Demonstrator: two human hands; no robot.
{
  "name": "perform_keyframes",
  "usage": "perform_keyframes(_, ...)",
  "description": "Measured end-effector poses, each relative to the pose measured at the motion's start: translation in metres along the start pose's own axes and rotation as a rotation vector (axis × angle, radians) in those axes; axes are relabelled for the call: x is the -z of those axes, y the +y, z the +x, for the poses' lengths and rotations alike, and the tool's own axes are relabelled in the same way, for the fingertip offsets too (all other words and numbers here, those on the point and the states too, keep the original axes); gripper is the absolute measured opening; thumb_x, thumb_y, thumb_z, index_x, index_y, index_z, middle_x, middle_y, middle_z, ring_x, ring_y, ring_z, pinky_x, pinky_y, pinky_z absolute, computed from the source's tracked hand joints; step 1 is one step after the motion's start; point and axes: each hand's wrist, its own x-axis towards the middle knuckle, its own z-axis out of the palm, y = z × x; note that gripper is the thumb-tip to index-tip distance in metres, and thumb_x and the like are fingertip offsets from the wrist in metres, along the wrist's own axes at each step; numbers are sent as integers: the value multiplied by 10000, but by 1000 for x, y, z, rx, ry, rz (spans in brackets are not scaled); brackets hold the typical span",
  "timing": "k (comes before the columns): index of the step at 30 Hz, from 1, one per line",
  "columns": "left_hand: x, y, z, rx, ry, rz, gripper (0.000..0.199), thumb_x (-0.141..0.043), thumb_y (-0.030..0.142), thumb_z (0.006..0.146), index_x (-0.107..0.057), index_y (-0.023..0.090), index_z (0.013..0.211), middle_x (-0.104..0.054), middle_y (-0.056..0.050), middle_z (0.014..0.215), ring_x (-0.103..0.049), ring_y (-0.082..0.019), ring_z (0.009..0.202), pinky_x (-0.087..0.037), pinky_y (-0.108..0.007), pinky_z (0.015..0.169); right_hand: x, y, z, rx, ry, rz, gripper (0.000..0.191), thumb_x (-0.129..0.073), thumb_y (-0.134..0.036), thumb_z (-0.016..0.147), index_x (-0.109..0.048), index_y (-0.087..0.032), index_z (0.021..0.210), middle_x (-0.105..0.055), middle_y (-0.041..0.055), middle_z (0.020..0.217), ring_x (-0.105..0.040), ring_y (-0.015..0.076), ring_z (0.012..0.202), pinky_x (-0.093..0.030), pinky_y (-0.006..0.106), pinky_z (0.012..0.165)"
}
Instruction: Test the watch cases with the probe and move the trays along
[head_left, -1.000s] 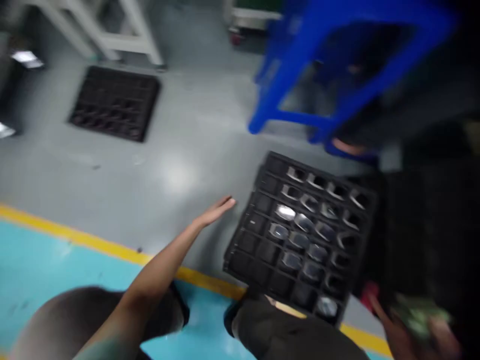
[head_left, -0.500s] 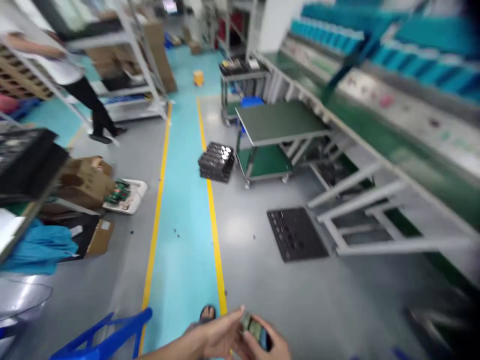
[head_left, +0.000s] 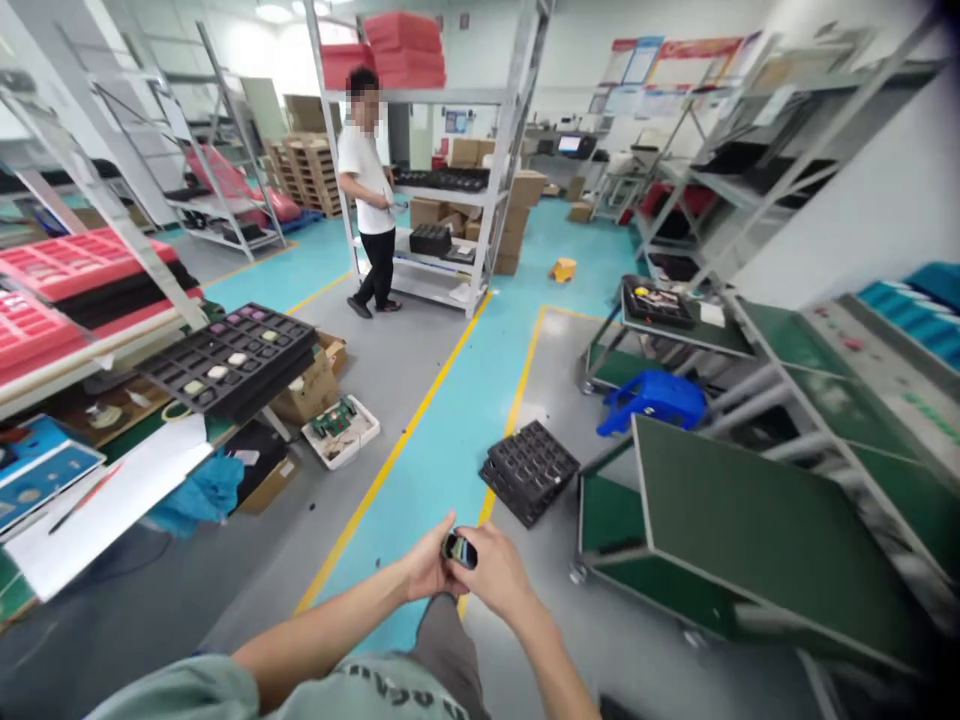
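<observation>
Close in front of my body, both hands meet around a small dark object with a pale greenish part [head_left: 459, 550]. The fingers of my left hand [head_left: 426, 566] close on its left side. My right hand [head_left: 495, 575] wraps it from the right, thumb and fingers curled over it. Much of the object lies hidden in the hands, and its exact kind does not show. Beyond the hands, a stack of black compartment trays [head_left: 531, 468] lies on the floor across a yellow line.
On the right stands a green-topped trolley [head_left: 757, 520], with a blue stool [head_left: 656, 400] behind it. To the left, a black tray [head_left: 232, 360] with small parts sits near a white box [head_left: 341, 430] of green boards. A person [head_left: 371, 190] stands by a metal rack [head_left: 502, 190].
My view has swung left and up, bringing the person and rack into fuller view. The floor trays and trolley appear nearer. Both hands still hold the small object, now higher in the picture.
</observation>
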Motion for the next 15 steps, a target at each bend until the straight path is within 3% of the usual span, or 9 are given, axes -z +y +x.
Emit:
perform_keyframes(3, -11, 86, 27, -119, 131, -94, 541, -599, 683, 976, -640, 150, 889, -692, -35, 798, -626, -142, 619, -562, -278, 625, 61, 1, 93, 111, -65, -28, 293, -767, -283, 864, -778, -217, 1149, -780, 95, 1081, -672, 292, 1124, -504, 352, 980)
perform_keyframes(8, -17, 229, 85, -200, 187, -245, 434, -437, 493, 1105, -625, 144, 928, -693, -34, 793, -640, -134, 584, -585, -283, 639, 140, 15, 250, 299, -147, -86, 306, -772, -275, 876, -759, -175, 1165, -783, 111, 1126, -648, 288, 1136, -487, 352, 997)
perform_keyframes(11, -5, 312, 148, -203, 129, -293, 476, -402, 536, 1105, -629, 144, 959, -676, -27, 737, -638, -140, 556, -575, -277, 616, 172, 36, 354, 316, -168, -112, 289, -769, -262, 864, -773, -170, 1139, -779, 109, 1084, -650, 285, 1116, -491, 347, 979)
perform_keyframes(15, 10, 439, 240, -159, -49, -216, 639, -337, 673, 1071, -656, 126, 983, -670, -52, 673, -687, -173, 599, -575, -274, 639, 224, 66, 491, 180, -105, -95, 359, -788, -243, 815, -795, -178, 1168, -759, 119, 1050, -687, 275, 1054, -513, 341, 930)
